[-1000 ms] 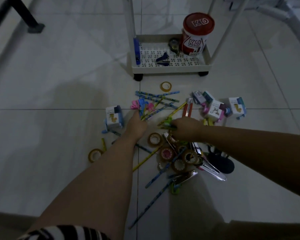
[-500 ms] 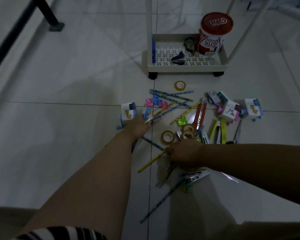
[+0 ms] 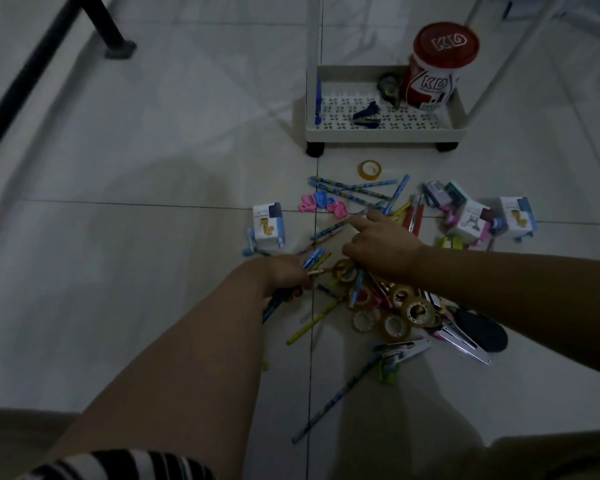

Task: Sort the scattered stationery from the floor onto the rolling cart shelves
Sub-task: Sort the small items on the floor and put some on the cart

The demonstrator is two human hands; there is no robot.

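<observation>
Scattered stationery lies on the tiled floor in front of the white rolling cart [image 3: 381,135]. My left hand [image 3: 284,275] is shut on a bunch of pencils [image 3: 315,258], whose blue and yellow ends stick out to the right. My right hand [image 3: 381,247] hovers over the pile with its index finger stretched left; a blue pencil [image 3: 399,189] runs up out of its curled fingers. Loose pencils [image 3: 350,188] lie beyond it, and tape rolls [image 3: 407,310] are heaped just below the right wrist. A single tape roll [image 3: 369,169] lies near the cart.
The cart's bottom shelf holds a red canister [image 3: 433,74], a blue staple remover [image 3: 366,114] and a tape dispenser [image 3: 390,86]. Small boxes [image 3: 267,225] [image 3: 515,216], pink clips [image 3: 323,204], metal clips [image 3: 461,337] and a long pencil [image 3: 333,407] lie around. A black furniture leg [image 3: 108,32] stands far left.
My left hand has drawn back toward me with pencils gathered in it. My right hand has moved up from the tape rolls to the pencils, and the view has shifted left.
</observation>
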